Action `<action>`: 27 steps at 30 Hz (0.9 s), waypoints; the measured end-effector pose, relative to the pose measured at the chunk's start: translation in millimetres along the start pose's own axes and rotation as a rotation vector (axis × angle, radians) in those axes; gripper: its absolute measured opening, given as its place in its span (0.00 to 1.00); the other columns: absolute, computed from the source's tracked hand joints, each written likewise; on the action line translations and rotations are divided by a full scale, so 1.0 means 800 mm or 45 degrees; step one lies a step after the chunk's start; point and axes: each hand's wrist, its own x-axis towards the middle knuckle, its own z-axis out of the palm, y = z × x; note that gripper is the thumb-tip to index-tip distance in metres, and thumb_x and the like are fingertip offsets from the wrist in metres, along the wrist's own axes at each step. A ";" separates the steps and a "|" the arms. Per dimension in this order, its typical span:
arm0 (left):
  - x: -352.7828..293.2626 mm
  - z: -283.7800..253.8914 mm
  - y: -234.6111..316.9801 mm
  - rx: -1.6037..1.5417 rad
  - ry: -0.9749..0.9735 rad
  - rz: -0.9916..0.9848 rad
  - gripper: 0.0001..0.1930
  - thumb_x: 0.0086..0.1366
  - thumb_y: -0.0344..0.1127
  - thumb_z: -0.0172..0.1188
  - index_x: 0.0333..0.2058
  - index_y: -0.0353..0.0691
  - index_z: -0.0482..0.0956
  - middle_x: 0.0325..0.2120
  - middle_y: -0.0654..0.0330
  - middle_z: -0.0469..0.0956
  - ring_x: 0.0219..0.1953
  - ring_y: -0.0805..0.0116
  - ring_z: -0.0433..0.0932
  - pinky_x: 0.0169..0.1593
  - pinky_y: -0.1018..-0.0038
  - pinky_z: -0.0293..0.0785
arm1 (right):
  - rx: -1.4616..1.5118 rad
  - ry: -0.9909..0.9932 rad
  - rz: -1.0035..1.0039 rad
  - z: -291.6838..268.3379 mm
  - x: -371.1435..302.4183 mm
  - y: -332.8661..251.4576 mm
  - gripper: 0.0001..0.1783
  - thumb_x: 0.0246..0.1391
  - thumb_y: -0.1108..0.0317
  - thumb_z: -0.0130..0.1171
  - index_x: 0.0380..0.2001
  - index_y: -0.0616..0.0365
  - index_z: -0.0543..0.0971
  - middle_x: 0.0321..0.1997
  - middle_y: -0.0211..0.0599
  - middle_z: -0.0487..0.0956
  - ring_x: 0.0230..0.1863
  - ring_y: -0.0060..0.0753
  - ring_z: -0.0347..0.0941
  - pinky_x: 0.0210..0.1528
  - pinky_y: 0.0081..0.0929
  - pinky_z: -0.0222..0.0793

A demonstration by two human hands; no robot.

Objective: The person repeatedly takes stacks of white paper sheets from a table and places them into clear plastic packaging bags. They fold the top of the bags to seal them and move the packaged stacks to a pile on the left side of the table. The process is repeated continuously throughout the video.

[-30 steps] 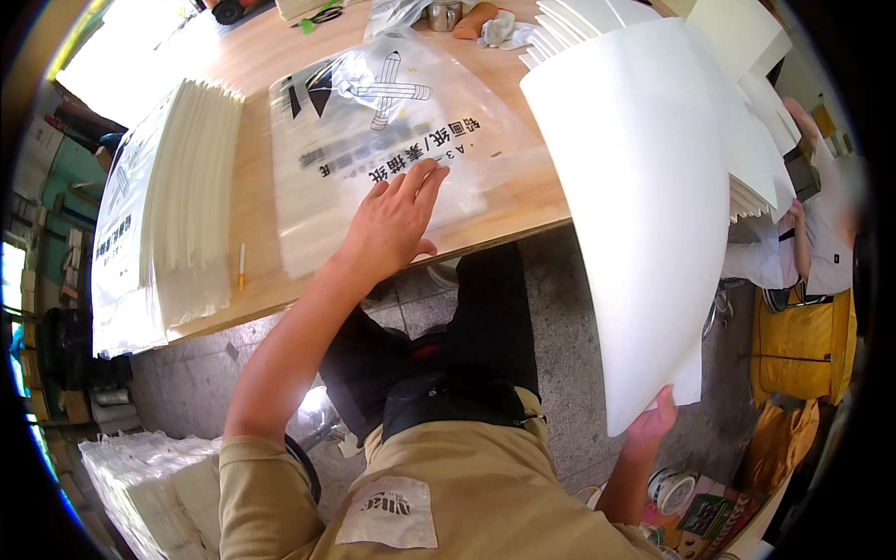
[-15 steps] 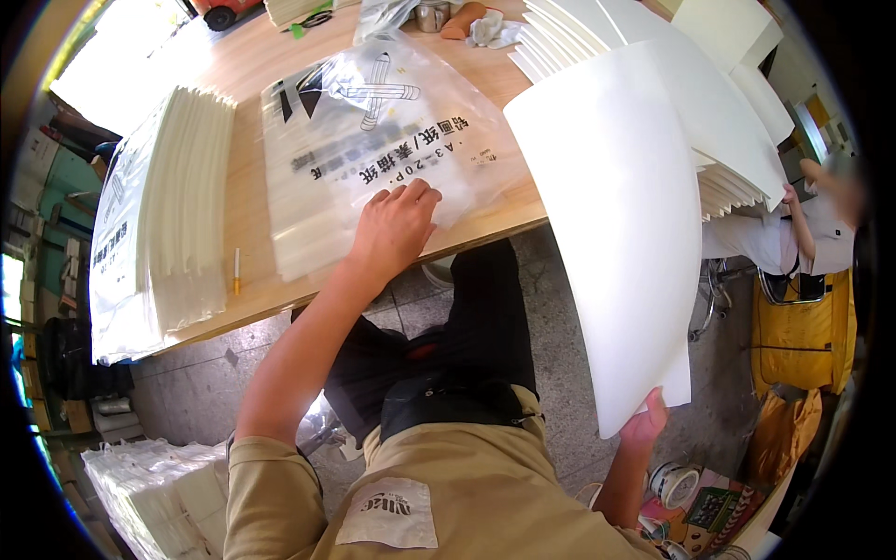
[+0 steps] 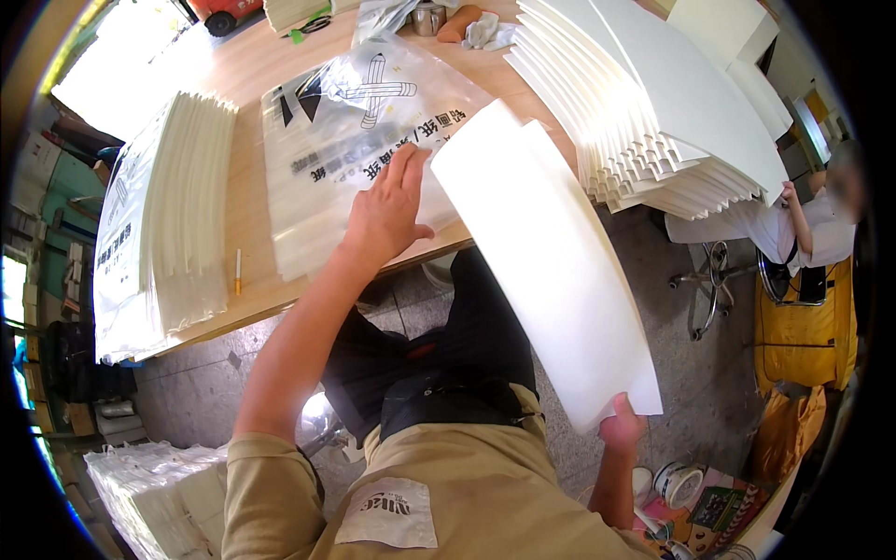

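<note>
My right hand (image 3: 623, 425) pinches the near corner of curved white paper (image 3: 555, 271), which looks like more than one sheet. Its far end reaches over the table's front edge and overlaps a transparent printed plastic bag (image 3: 308, 224). On that bag, which lies flat with a crossed-pencil drawing, rests my left hand (image 3: 387, 205), fingers stretched and thumb apart. The left fingertips are close to the far left edge of the paper; whether they touch it I cannot tell. Fanned stacks of white paper (image 3: 644, 103) stand at the table's right side.
Bagged paper packs (image 3: 177, 215) form a pile at the table's left, with a cigarette (image 3: 237, 273) beside it. Scissors (image 3: 308, 26) and a metal cup (image 3: 428, 19) sit at the back. A seated person (image 3: 803, 224) is at the right, near a wheeled chair base (image 3: 714, 285).
The white paper has come off the right-hand stacks and swung left over the bag's edge, with my right hand still holding it. My left hand has moved slightly forward and its fingers have opened out.
</note>
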 end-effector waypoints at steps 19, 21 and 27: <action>0.021 -0.055 -0.006 -0.808 0.093 0.066 0.12 0.67 0.25 0.50 0.45 0.34 0.80 0.39 0.55 0.78 0.37 0.66 0.74 0.45 0.71 0.71 | -0.593 -0.033 -0.376 -0.014 0.003 0.024 0.22 0.60 0.68 0.61 0.53 0.72 0.75 0.45 0.44 0.82 0.45 0.33 0.78 0.47 0.30 0.73; 0.024 -0.064 -0.003 -0.875 0.081 0.022 0.11 0.69 0.28 0.52 0.44 0.34 0.81 0.37 0.56 0.79 0.37 0.67 0.75 0.43 0.72 0.71 | -0.687 -0.065 -0.450 -0.001 0.010 0.012 0.22 0.60 0.68 0.60 0.53 0.72 0.75 0.44 0.46 0.82 0.43 0.35 0.79 0.45 0.31 0.74; 0.026 -0.082 0.016 -0.843 0.118 0.063 0.10 0.69 0.31 0.54 0.43 0.34 0.82 0.38 0.58 0.80 0.35 0.68 0.76 0.39 0.74 0.71 | -1.051 -0.136 -0.764 0.007 0.019 0.007 0.24 0.60 0.68 0.58 0.56 0.74 0.73 0.42 0.54 0.83 0.39 0.42 0.82 0.40 0.35 0.77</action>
